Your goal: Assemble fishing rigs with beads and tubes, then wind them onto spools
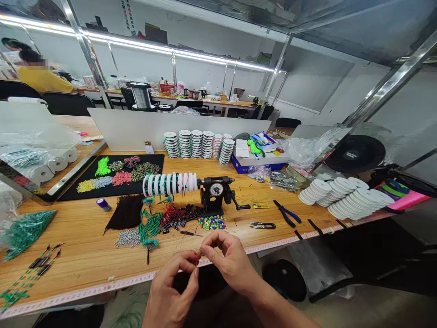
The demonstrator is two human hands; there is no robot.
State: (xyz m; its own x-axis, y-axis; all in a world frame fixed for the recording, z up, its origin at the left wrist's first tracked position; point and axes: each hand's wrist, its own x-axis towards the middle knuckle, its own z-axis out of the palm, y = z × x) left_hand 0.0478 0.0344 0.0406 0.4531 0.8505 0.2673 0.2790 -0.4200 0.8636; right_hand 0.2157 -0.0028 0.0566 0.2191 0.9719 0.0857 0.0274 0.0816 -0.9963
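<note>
At the table's front edge, my left hand (175,284) pinches a small red piece (197,258) between thumb and fingers. My right hand (228,259) meets it there, its thumb and forefinger closed on something too small to make out. Thin lines run up from near the hands toward a winder (215,193) with a counter dial and crank. Its shaft carries a row of white spools (170,184) wound with green and red bits. Just beyond my hands lie red-and-black parts (179,216), green tubes (152,224) and coloured beads (212,222).
Scissor-like snips (262,225) and blue-handled pliers (287,213) lie to the right, near stacked white discs (355,198). A black mat (112,193) with small coloured piles is at left. Stacked spools (185,144) stand behind. A person in yellow (44,79) sits far left.
</note>
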